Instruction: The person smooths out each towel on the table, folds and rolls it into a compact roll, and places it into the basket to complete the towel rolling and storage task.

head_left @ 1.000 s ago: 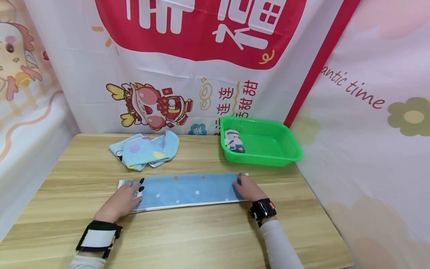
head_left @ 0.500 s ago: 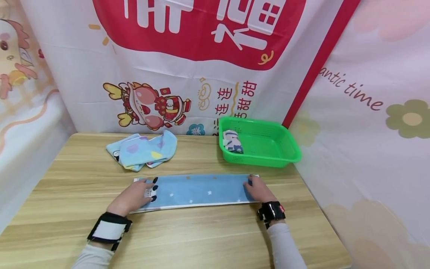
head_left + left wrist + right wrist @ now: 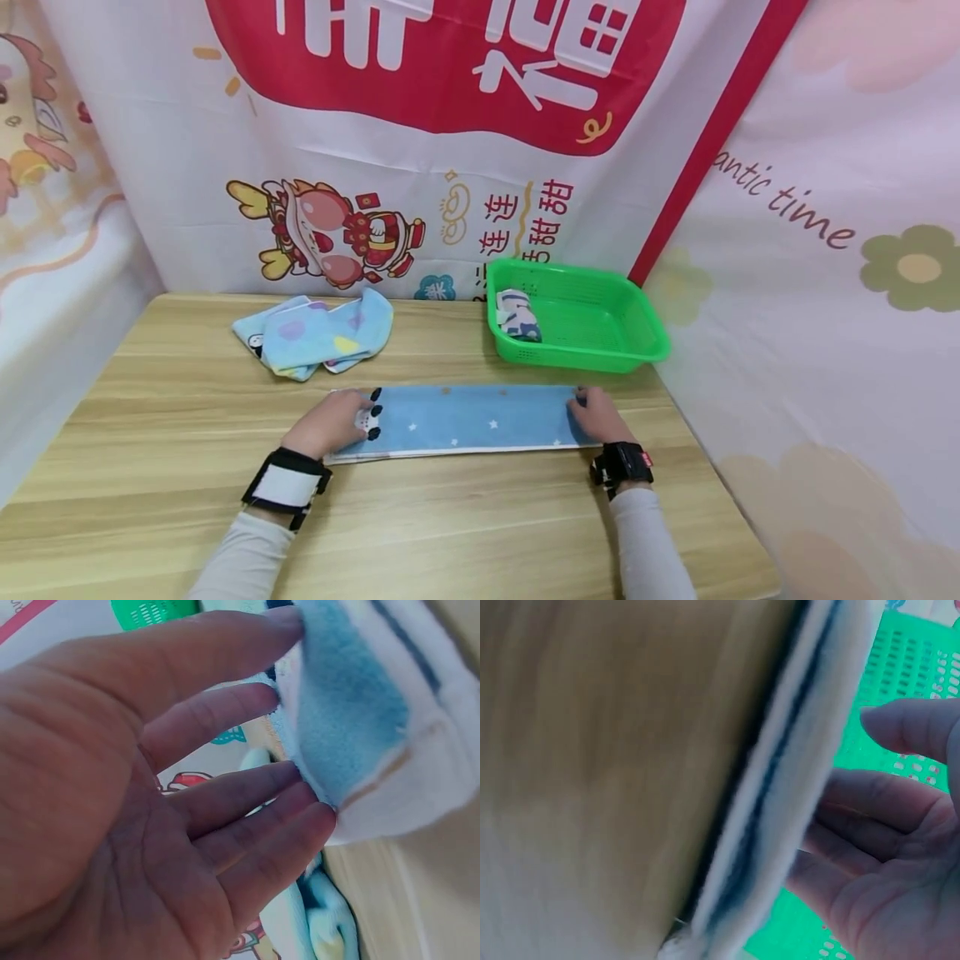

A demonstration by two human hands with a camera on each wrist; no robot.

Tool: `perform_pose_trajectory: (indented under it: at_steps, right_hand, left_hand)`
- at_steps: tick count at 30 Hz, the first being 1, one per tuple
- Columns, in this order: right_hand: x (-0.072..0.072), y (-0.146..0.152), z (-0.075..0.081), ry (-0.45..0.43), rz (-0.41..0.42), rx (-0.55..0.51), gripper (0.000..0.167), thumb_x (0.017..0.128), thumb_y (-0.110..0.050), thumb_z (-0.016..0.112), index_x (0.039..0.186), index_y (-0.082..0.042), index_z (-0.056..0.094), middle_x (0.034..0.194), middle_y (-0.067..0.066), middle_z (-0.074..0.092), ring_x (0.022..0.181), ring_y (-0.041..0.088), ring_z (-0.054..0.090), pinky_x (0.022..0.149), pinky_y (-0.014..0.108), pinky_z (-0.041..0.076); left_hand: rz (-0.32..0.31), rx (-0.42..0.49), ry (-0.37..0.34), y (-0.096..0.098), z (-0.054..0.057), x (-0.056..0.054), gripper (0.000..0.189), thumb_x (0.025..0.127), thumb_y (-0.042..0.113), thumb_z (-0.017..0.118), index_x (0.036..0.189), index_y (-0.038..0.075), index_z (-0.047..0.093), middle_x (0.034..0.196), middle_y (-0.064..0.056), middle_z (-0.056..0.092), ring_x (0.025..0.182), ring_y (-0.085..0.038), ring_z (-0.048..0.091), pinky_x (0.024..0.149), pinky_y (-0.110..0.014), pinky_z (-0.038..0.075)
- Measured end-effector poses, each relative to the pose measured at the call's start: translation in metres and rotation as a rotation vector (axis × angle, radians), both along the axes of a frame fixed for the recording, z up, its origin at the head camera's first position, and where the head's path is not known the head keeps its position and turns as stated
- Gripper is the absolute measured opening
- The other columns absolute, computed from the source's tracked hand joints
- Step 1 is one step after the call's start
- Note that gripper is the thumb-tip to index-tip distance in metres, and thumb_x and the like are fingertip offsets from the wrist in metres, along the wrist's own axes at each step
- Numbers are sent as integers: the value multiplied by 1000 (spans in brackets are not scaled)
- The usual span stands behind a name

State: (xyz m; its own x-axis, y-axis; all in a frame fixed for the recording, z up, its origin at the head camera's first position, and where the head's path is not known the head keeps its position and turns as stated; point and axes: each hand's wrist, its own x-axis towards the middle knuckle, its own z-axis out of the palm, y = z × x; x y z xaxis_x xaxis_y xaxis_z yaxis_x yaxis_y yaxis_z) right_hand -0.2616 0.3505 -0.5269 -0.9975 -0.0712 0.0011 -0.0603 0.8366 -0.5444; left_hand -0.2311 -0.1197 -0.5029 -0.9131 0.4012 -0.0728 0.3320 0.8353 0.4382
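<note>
A long folded blue towel (image 3: 472,425) with white stars and a white edge lies flat across the table. My left hand (image 3: 330,423) is at its left end, over a printed animal face. In the left wrist view, the fairly straight fingers and the thumb touch the towel's end (image 3: 352,705), where the layers bulge. At the opposite end is my right hand (image 3: 602,415). The right wrist view has its fingers against the layered towel edge (image 3: 810,735), partly hidden behind it, while the thumb stands apart from the cloth.
A crumpled light blue towel (image 3: 315,333) with coloured spots lies at the back left. Behind my right hand stands a green plastic basket (image 3: 577,360), with a rolled patterned cloth (image 3: 517,315) at its left side. A printed fabric backdrop (image 3: 442,150) hangs behind the wooden table (image 3: 420,525).
Both hands have moved to the right, and the folded blue towel has slid right along the table with them. The basket and the crumpled towel have stayed in place.
</note>
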Motion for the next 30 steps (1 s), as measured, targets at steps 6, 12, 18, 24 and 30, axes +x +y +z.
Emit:
perform_pose_trajectory:
  at_steps: [6,12,18,24,30]
  right_hand:
    - [-1,10,-4,73,20,-9,31,97,-9,59,114,15,69,126,34,63,123,49,58,103,58,48]
    - [15,20,-1,71,-28,-44,32,97,-8,60,118,15,67,119,32,67,110,45,65,94,57,52]
    - [27,29,7,48,-181,32,30,95,-14,63,105,14,66,95,30,66,85,40,64,76,51,52]
    - [29,26,8,-37,-206,34,47,93,-18,67,121,19,60,108,33,67,95,40,66,83,51,54]
    - [29,25,10,-60,-252,-7,31,86,-16,76,95,12,66,85,18,65,75,27,57,64,34,47]
  left_hand:
    - [0,-16,24,6,3,-5,40,79,1,79,118,-6,71,117,-24,67,112,-43,61,95,-54,51]
    - [22,-38,21,10,2,-1,38,80,1,77,118,-4,73,116,-24,64,109,-41,60,92,-53,53]
    - [30,-9,37,8,2,-1,39,83,2,77,120,-4,72,119,-25,61,110,-43,58,93,-53,52]
    - [23,-6,41,2,3,-1,41,82,5,79,121,-2,72,119,-24,60,110,-42,57,93,-52,52]
    - [17,23,41,2,5,-1,40,83,4,78,122,-2,71,118,-23,60,109,-40,57,93,-52,52]
